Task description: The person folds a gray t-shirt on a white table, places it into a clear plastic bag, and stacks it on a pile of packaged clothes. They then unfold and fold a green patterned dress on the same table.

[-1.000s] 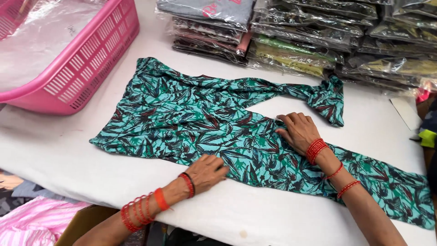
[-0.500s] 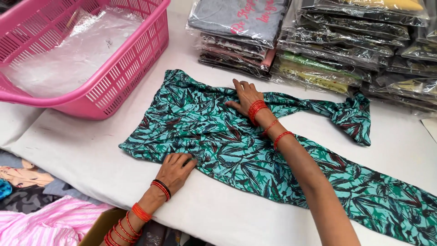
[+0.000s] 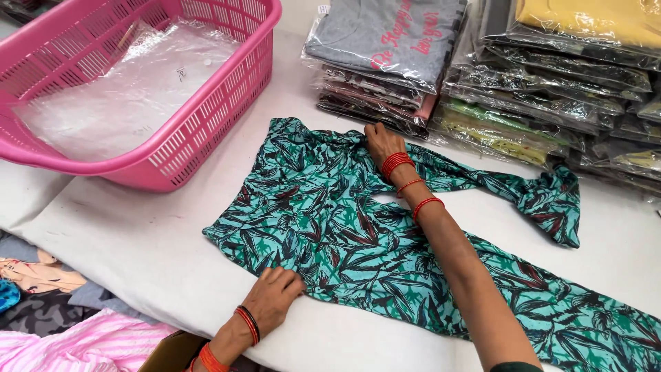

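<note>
The left hand [image 3: 275, 297] is lying palm down at the lower centre of the frame, fingers curled. The right arm is stretching up the middle, its hand [image 3: 382, 141] pressing flat.

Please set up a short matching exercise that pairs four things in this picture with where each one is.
1. left hand
2. right hand
3. pink basket
4. clear plastic bag

A. on the far edge of the green patterned garment, beside the stacks of bagged clothes
B. inside the basket
C. on the garment's near edge
D. on the white table, left of the garment

Pairs: 1-C, 2-A, 3-D, 4-B
</note>
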